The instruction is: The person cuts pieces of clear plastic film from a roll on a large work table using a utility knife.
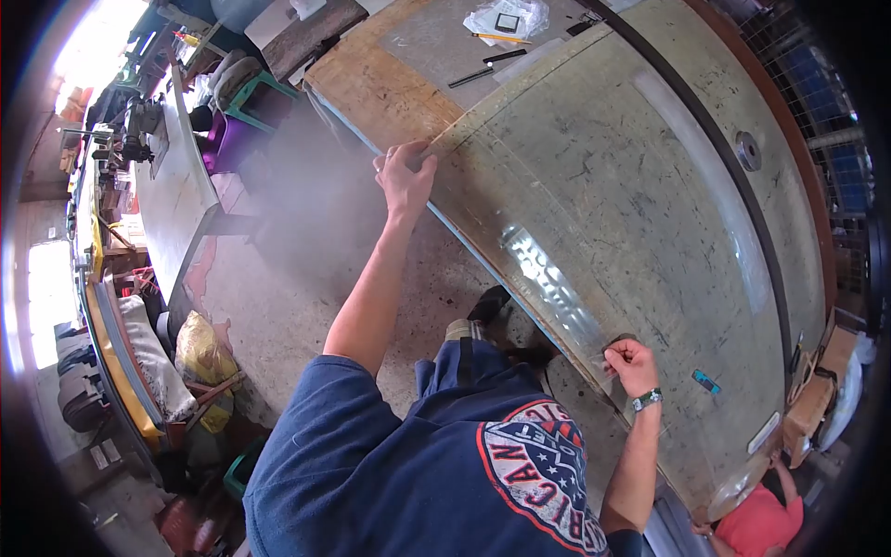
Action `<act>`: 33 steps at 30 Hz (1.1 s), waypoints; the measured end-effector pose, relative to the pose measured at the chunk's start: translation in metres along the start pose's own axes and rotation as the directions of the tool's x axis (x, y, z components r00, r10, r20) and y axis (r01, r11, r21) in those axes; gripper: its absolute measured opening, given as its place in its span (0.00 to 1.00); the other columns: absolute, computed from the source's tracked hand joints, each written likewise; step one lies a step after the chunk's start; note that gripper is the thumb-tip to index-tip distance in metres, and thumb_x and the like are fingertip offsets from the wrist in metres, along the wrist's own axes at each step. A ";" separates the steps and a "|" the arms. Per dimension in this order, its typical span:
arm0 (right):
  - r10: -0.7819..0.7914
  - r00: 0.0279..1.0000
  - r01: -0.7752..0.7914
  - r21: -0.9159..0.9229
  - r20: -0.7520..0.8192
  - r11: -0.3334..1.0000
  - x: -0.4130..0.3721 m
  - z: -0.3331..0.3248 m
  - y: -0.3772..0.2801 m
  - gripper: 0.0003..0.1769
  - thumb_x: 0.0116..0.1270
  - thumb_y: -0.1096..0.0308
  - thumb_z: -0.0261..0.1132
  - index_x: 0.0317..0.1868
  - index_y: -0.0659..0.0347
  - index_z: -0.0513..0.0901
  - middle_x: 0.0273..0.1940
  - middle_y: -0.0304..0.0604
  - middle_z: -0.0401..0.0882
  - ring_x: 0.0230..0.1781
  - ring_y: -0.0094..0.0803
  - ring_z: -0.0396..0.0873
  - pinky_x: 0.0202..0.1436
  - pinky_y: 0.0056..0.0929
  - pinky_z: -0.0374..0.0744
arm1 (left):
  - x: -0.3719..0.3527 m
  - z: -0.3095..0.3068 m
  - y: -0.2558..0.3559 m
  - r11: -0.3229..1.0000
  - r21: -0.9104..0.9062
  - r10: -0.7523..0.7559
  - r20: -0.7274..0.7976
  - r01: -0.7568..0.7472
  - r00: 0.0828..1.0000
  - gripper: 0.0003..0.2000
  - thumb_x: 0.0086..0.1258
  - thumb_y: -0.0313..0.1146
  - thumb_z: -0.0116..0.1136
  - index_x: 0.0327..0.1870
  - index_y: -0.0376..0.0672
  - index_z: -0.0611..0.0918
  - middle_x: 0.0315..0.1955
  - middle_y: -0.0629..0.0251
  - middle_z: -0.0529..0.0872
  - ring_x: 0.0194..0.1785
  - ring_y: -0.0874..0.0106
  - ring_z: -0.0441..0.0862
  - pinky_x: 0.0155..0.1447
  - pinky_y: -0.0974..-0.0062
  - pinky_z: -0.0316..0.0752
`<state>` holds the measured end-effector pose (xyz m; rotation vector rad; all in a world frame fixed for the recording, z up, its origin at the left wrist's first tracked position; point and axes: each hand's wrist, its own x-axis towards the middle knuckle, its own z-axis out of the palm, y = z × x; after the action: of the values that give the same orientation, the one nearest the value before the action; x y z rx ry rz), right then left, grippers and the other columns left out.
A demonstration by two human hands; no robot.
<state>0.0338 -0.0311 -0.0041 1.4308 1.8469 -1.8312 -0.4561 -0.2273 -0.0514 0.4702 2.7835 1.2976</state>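
A large clear plastic sheet (553, 278) lies over the worktable (362, 70), with bright glare on it near the front edge. At the sheet's left corner, just past the table's edge, my left hand (406, 178) is closed on it. Further right along the same edge, my right hand (632, 366) pinches the sheet between thumb and fingers. A small teal tool (706, 382) lies to the right of this hand.
A co-worker in a red shirt (763, 522) has hands at the table's far right end. A dark strip (719, 116) crosses the table, with a grey disc (747, 150) beyond it. A yellow pencil (501, 39) lies at the back. Behind on the left stands another bench (176, 195).
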 end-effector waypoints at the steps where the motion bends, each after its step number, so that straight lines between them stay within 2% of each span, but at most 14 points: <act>1: 0.000 1.000 0.000 0.003 0.000 1.000 -0.003 -0.003 0.004 0.05 0.73 0.73 0.71 0.41 0.66 0.85 0.30 0.35 0.85 0.28 0.21 0.81 0.32 0.24 0.80 | -0.004 0.002 0.001 1.000 -0.002 -0.002 0.003 0.002 1.000 0.16 0.64 0.40 0.70 0.52 0.48 0.90 0.56 0.65 0.86 0.68 0.58 0.70 0.77 0.59 0.59; 12: -0.082 0.997 0.082 -0.014 0.010 0.997 -0.012 -0.012 0.004 0.10 0.66 0.69 0.78 0.42 0.64 0.87 0.30 0.31 0.83 0.29 0.16 0.76 0.33 0.21 0.74 | -0.004 0.009 -0.006 0.999 -0.014 0.052 -0.064 -0.053 0.997 0.15 0.65 0.39 0.69 0.52 0.49 0.90 0.53 0.63 0.89 0.66 0.55 0.73 0.75 0.57 0.65; 13: -0.084 0.996 0.085 -0.049 0.024 0.995 -0.014 -0.014 0.004 0.10 0.66 0.69 0.77 0.41 0.64 0.87 0.30 0.31 0.83 0.29 0.16 0.76 0.34 0.22 0.74 | -0.004 0.011 -0.009 0.995 0.012 0.100 -0.129 -0.099 0.987 0.15 0.62 0.36 0.72 0.50 0.48 0.91 0.47 0.66 0.90 0.60 0.63 0.75 0.68 0.66 0.72; 19: -0.144 0.990 0.143 -0.075 -0.008 0.987 -0.021 -0.017 0.012 0.08 0.70 0.68 0.74 0.38 0.62 0.85 0.29 0.28 0.80 0.32 0.15 0.74 0.37 0.22 0.74 | -0.002 0.016 -0.014 0.992 0.041 0.123 -0.165 -0.118 0.979 0.16 0.62 0.36 0.71 0.51 0.46 0.91 0.45 0.63 0.90 0.59 0.62 0.76 0.68 0.64 0.72; 21: -0.225 0.972 0.219 -0.097 -0.064 0.971 -0.023 -0.012 0.013 0.13 0.68 0.62 0.76 0.42 0.61 0.84 0.29 0.33 0.79 0.31 0.23 0.75 0.38 0.27 0.76 | 0.004 0.015 -0.016 0.970 0.174 0.190 -0.119 -0.168 0.975 0.15 0.63 0.34 0.71 0.51 0.42 0.91 0.43 0.60 0.91 0.55 0.62 0.81 0.66 0.63 0.74; 22: -0.306 0.947 0.270 -0.268 -0.101 0.925 -0.032 -0.010 0.001 0.19 0.65 0.58 0.77 0.47 0.61 0.83 0.33 0.38 0.80 0.35 0.31 0.77 0.42 0.32 0.78 | 0.009 0.014 -0.020 0.929 0.306 0.233 -0.052 -0.206 0.971 0.15 0.64 0.33 0.71 0.51 0.39 0.91 0.43 0.58 0.92 0.53 0.63 0.85 0.65 0.63 0.76; 23: -0.367 0.924 0.287 -0.436 -0.111 0.853 -0.041 -0.006 -0.010 0.25 0.62 0.54 0.78 0.53 0.60 0.83 0.37 0.43 0.80 0.39 0.39 0.79 0.47 0.37 0.79 | 0.007 0.019 -0.033 0.968 -0.095 0.221 -0.102 -0.231 0.970 0.13 0.68 0.30 0.70 0.51 0.33 0.90 0.44 0.55 0.93 0.48 0.65 0.89 0.60 0.65 0.80; 24: -0.461 0.874 0.285 -0.611 -0.150 0.739 -0.044 0.002 -0.004 0.40 0.55 0.46 0.80 0.63 0.58 0.80 0.49 0.51 0.78 0.52 0.51 0.77 0.58 0.45 0.77 | 0.016 0.022 -0.045 0.939 0.139 0.332 -0.134 -0.314 0.934 0.12 0.70 0.27 0.69 0.51 0.31 0.89 0.47 0.55 0.93 0.49 0.69 0.88 0.57 0.70 0.82; 25: -0.510 0.842 0.263 -0.693 -0.175 0.671 -0.055 0.011 -0.010 0.41 0.54 0.51 0.81 0.67 0.55 0.79 0.61 0.49 0.75 0.63 0.51 0.74 0.65 0.48 0.73 | 0.015 0.024 -0.047 0.940 0.040 0.340 -0.161 -0.338 0.927 0.12 0.70 0.28 0.69 0.51 0.31 0.89 0.44 0.55 0.93 0.46 0.71 0.88 0.55 0.71 0.82; 26: -0.540 0.821 0.262 -0.721 -0.183 0.642 -0.060 0.019 0.001 0.40 0.54 0.54 0.81 0.66 0.55 0.79 0.63 0.48 0.74 0.63 0.50 0.73 0.65 0.48 0.73 | 0.018 0.028 -0.052 0.957 -0.116 0.247 -0.143 -0.264 0.958 0.13 0.70 0.29 0.70 0.51 0.32 0.89 0.42 0.57 0.93 0.44 0.73 0.87 0.53 0.74 0.81; 27: -0.584 0.791 0.272 -0.750 -0.182 0.603 -0.058 0.026 0.015 0.39 0.54 0.57 0.81 0.66 0.55 0.79 0.64 0.47 0.74 0.64 0.50 0.73 0.66 0.48 0.72 | 0.020 0.030 -0.057 0.964 0.027 0.266 -0.167 -0.265 0.949 0.13 0.70 0.30 0.70 0.51 0.32 0.90 0.42 0.59 0.92 0.43 0.74 0.85 0.52 0.75 0.80; 28: -0.637 0.752 0.290 -0.781 -0.171 0.553 -0.056 0.029 0.026 0.38 0.54 0.59 0.81 0.66 0.54 0.80 0.66 0.46 0.73 0.65 0.50 0.72 0.66 0.49 0.72 | 0.021 0.031 -0.058 0.984 -0.119 0.114 -0.136 -0.131 0.984 0.16 0.67 0.38 0.71 0.52 0.40 0.90 0.41 0.59 0.89 0.56 0.66 0.77 0.70 0.65 0.67; 30: -0.661 0.724 0.332 -0.740 -0.198 0.585 -0.055 0.029 0.041 0.34 0.55 0.64 0.80 0.64 0.55 0.80 0.68 0.45 0.72 0.66 0.50 0.72 0.67 0.49 0.72 | 0.014 0.028 -0.047 0.976 -0.007 0.213 -0.161 -0.217 0.964 0.14 0.69 0.31 0.71 0.51 0.33 0.90 0.42 0.60 0.92 0.43 0.74 0.85 0.52 0.74 0.81; 33: -0.671 0.711 0.368 -0.702 -0.211 0.610 -0.058 0.029 0.052 0.30 0.55 0.66 0.79 0.59 0.55 0.82 0.68 0.44 0.72 0.66 0.51 0.71 0.66 0.49 0.72 | 0.015 0.028 -0.043 0.974 -0.165 0.134 -0.124 -0.154 0.983 0.14 0.69 0.31 0.71 0.52 0.33 0.90 0.41 0.60 0.92 0.43 0.74 0.85 0.51 0.75 0.80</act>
<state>0.0859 -0.0953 -0.0056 1.1606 3.0205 -0.8226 -0.4775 -0.2280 -0.1006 0.6175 2.7333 1.6304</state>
